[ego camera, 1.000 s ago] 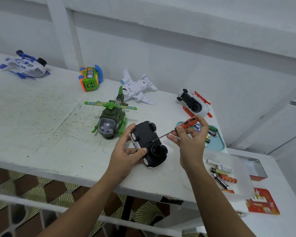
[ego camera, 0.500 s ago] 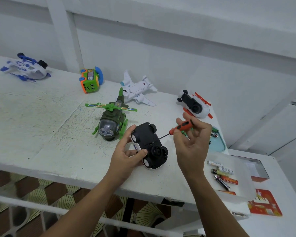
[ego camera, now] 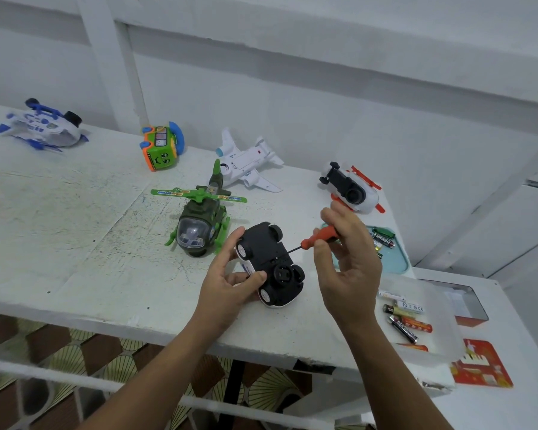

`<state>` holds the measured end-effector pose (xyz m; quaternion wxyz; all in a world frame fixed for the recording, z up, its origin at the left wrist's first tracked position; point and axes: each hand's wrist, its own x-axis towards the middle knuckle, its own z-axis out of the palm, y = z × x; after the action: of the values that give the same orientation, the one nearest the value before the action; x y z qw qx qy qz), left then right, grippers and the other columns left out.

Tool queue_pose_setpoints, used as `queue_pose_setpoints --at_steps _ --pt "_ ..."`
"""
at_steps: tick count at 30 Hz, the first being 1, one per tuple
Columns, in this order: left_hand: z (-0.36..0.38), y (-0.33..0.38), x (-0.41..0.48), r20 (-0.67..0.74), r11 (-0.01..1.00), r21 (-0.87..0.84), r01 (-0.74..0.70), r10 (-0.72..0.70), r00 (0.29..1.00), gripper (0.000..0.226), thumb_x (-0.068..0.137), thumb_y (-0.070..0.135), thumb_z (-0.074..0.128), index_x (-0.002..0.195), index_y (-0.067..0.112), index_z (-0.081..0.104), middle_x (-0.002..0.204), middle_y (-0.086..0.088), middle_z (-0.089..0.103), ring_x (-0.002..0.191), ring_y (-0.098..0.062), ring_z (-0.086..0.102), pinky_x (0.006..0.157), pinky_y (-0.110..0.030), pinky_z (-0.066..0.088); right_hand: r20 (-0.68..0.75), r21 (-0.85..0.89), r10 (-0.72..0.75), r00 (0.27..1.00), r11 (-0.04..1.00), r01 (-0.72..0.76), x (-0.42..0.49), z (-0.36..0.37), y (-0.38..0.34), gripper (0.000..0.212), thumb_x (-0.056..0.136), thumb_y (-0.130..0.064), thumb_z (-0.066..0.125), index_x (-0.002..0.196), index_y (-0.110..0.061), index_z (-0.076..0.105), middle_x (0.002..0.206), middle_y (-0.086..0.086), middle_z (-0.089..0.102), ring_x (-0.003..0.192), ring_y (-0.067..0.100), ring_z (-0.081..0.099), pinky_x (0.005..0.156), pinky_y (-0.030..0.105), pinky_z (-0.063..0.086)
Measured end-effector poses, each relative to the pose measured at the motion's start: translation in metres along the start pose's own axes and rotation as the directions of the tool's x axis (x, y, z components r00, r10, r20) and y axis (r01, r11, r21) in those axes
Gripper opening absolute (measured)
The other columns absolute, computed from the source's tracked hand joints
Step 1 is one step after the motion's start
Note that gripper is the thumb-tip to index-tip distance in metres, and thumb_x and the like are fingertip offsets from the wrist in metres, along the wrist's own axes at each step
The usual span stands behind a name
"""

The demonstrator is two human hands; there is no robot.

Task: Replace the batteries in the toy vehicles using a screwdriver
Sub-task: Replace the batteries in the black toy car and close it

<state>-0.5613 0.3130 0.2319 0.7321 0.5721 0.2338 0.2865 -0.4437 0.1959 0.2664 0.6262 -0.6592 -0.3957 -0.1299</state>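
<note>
**Head view.** A scuffed white table (ego camera: 59,243) spans the scene in front of a white wall (ego camera: 323,103). At the table's right end, a clear plastic tray (ego camera: 444,330) holds several loose batteries (ego camera: 407,319). Behind it lies a teal tray (ego camera: 399,263) with further batteries (ego camera: 384,240), partly hidden by the right hand. A red card (ego camera: 482,364) lies on the lower white surface, just right of the clear tray.

**Toys on the table.**
- A green toy helicopter (ego camera: 199,225) stands at centre, nose toward the viewer.
- A white toy aeroplane (ego camera: 246,162) sits just behind the helicopter.
- A blue-and-white toy craft (ego camera: 41,125) is at far left.
- A green-and-orange toy bus (ego camera: 162,147) is near the wall.
- A white toy with orange blades (ego camera: 350,189) lies at far right, its black base facing up.

**Work in hand.** The toy car (ego camera: 267,259) lies upside down near the table's front edge, just right of the helicopter, with its black underside and four wheels facing up. The left hand (ego camera: 227,287) grips it, thumb against the near flank and fingers reaching round the far end.

The right hand (ego camera: 348,265) is raised just right of the car. It pinches the orange handle of a small screwdriver (ego camera: 322,235) between thumb and fingers, with the remaining fingers loosely spread. The thin shaft slants down and left, its tip at the right edge of the car's underside. Whether the tip sits in a screw cannot be told.
</note>
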Motion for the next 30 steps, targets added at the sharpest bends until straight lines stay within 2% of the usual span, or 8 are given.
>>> queue_pose_setpoints --at_steps 3,6,9,12,15,21,26,30 --pt "0.0009 0.0003 0.0000 0.004 1.000 -0.004 -0.007 0.007 1.000 0.075 0.085 -0.014 0.063 0.129 0.044 0.045 0.116 0.014 0.057 0.075 -0.016 0.073 0.064 -0.022 0.057 0.011 0.020 0.009 1.000 1.000 -0.010 0.0003 -0.0003 -0.0025 0.037 0.089 -0.011 0.062 0.125 -0.016 0.059 0.109 0.001 0.067 0.099 0.013 0.068 0.083 0.030 0.058" --pt "0.0000 -0.0004 0.0000 0.006 1.000 -0.009 -0.007 0.007 1.000 0.075 0.085 -0.015 0.062 0.133 0.040 0.044 0.114 0.014 0.058 0.074 -0.015 0.073 0.064 -0.022 0.057 -0.009 -0.076 -0.001 1.000 0.997 0.001 0.0034 0.0003 -0.0021 0.029 0.085 -0.026 0.068 0.113 -0.031 0.062 0.095 -0.005 0.057 0.091 0.005 0.058 0.074 0.024 0.055" --pt "-0.0003 -0.0008 -0.0004 0.007 1.000 -0.010 -0.012 0.012 1.000 0.075 0.085 -0.015 0.062 0.132 0.040 0.044 0.114 0.014 0.058 0.073 -0.014 0.072 0.063 -0.022 0.057 -0.020 -0.068 0.063 0.998 0.996 -0.064 0.0043 0.0020 -0.0011 0.023 0.085 -0.035 0.066 0.108 -0.035 0.062 0.102 -0.015 0.053 0.095 0.003 0.056 0.074 0.030 0.058" --pt "-0.0004 -0.0016 -0.0001 0.011 1.000 -0.019 -0.005 0.005 1.000 0.075 0.085 -0.015 0.062 0.130 0.042 0.045 0.114 0.015 0.058 0.073 -0.015 0.072 0.064 -0.023 0.057 0.031 0.001 0.049 0.998 0.999 -0.049 0.0008 0.0013 -0.0007 0.038 0.088 -0.017 0.061 0.126 -0.019 0.056 0.118 -0.003 0.058 0.107 0.013 0.063 0.085 0.030 0.058" --pt "-0.0026 -0.0041 0.0010 0.009 1.000 0.017 -0.014 0.013 1.000 0.075 0.085 -0.012 0.064 0.129 0.045 0.045 0.111 0.019 0.062 0.074 -0.016 0.072 0.068 -0.025 0.058 0.051 0.051 0.078 0.996 0.995 -0.080 0.0016 -0.0010 0.0003 0.047 0.086 0.001 0.062 0.130 -0.014 0.055 0.109 0.004 0.066 0.099 0.016 0.069 0.082 0.028 0.058" --pt "-0.0023 -0.0033 0.0008 0.013 1.000 0.024 -0.009 0.009 1.000 0.074 0.085 -0.014 0.063 0.129 0.043 0.044 0.096 0.030 0.067 0.074 -0.015 0.072 0.067 -0.024 0.058 -0.028 -0.138 0.005 1.000 0.990 -0.009 0.0030 0.0013 0.0038 0.028 0.077 -0.021 0.079 0.100 -0.018 0.064 0.092 -0.001 0.057 0.086 0.007 0.055 0.072 0.015 0.049" --pt "-0.0008 -0.0020 0.0001 0.005 1.000 0.002 0.000 0.000 1.000 0.074 0.085 -0.015 0.062 0.127 0.043 0.046 0.098 0.028 0.066 0.072 -0.014 0.072 0.064 -0.022 0.057 0.028 -0.023 0.031 0.999 0.999 -0.030 -0.0007 0.0008 0.0016 0.034 0.083 -0.010 0.068 0.115 -0.015 0.058 0.108 0.000 0.063 0.103 0.017 0.065 0.084 0.030 0.057" --pt "-0.0013 -0.0024 0.0010 0.010 1.000 0.004 0.004 -0.004 1.000 0.074 0.085 -0.015 0.062 0.126 0.044 0.046 0.096 0.029 0.068 0.072 -0.014 0.072 0.063 -0.021 0.057 0.053 -0.009 0.086 0.995 0.996 -0.085 -0.0017 0.0005 0.0013 0.038 0.084 -0.007 0.067 0.116 -0.023 0.056 0.104 -0.013 0.062 0.094 0.011 0.068 0.079 0.028 0.059"
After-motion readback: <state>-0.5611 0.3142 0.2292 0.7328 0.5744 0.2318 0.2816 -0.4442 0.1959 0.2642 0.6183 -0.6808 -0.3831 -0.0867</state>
